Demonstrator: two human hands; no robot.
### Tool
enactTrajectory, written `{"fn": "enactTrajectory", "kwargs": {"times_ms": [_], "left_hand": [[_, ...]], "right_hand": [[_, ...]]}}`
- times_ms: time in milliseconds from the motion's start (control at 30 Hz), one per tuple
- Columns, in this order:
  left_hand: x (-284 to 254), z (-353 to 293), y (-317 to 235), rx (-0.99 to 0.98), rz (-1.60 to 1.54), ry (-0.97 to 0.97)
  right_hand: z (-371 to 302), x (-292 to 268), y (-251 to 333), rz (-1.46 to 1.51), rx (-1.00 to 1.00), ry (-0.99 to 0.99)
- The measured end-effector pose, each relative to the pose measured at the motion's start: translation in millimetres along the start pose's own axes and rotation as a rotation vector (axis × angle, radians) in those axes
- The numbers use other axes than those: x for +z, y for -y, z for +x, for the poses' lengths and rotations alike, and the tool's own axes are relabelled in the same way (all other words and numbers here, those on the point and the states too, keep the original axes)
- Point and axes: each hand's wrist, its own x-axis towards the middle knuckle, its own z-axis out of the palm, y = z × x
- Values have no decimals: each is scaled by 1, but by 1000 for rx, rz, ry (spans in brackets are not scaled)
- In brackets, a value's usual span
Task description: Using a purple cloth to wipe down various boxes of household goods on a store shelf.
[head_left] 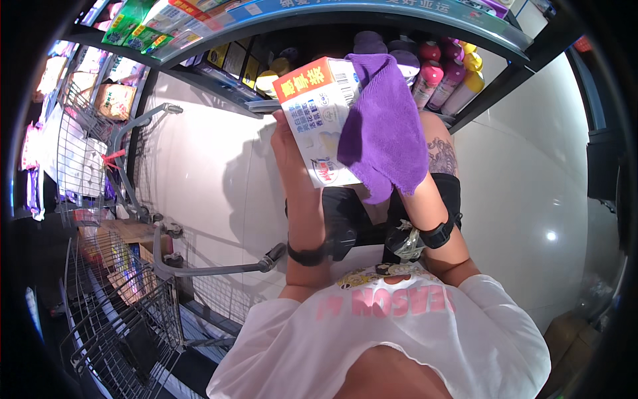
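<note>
A white and red cardboard box, with blue print, is held up in front of the lower shelf. My left hand grips it along its left edge, most of the fingers out of sight behind it. A purple cloth hangs over the box's right part, against its face. My right forearm runs up under the cloth, which covers my right hand; its fingers do not show, but the cloth is carried on it.
Pink, purple and yellow bottles stand on the lower shelf behind the cloth. Above them runs a blue-fronted shelf edge with green packs at its left. Two wire carts stand left, loaded with cartons and packs. My bent knees are below the box.
</note>
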Motion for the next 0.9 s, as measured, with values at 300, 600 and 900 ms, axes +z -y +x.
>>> {"fn": "enactTrajectory", "kwargs": {"times_ms": [300,600,900], "left_hand": [[26,12,-30,-521,-56,-178],[-19,-4,13,-432,156,22],[18,7,-13,-370,-153,-412]], "right_hand": [[-1,4,35,-533,-227,-105],[-1,-3,36,-457,-223,-101],[-7,-7,38,-188,-113,-12]]}}
